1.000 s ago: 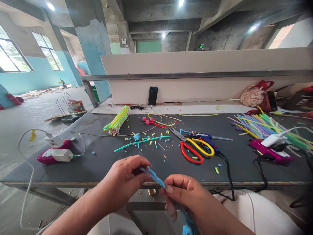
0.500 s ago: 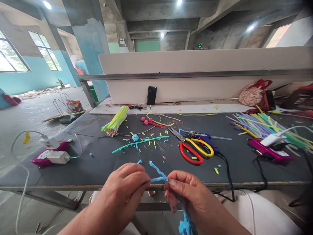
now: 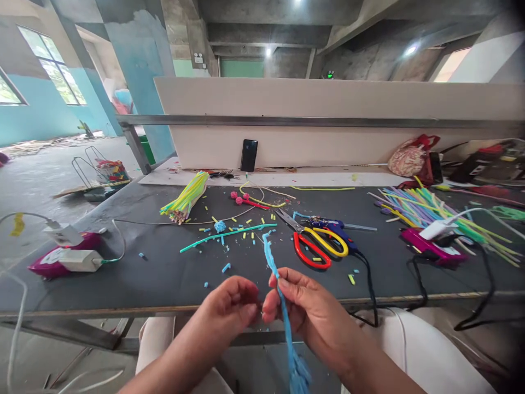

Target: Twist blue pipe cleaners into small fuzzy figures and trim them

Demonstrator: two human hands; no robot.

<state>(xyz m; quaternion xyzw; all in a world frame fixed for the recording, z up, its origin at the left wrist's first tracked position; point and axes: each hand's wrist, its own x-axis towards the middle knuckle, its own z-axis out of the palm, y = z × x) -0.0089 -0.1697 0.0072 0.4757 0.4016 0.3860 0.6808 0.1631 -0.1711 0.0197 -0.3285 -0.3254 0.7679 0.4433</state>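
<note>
Strand [image 3: 269, 254], blue, pinched in right hand [image 3: 314, 306], left hand [image 3: 227, 307] near, loosely curled, narrowly parted

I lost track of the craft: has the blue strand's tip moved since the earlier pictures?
Yes. Judged against the scissors, the blue strand's tip has moved up and rightward in view, closer to them.

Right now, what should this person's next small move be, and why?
Probably to bring the left hand up and pinch the upper end of the blue strand. That end sticks up free above the grip of the right hand, while the left hand is close by and appears to hold nothing.
</note>
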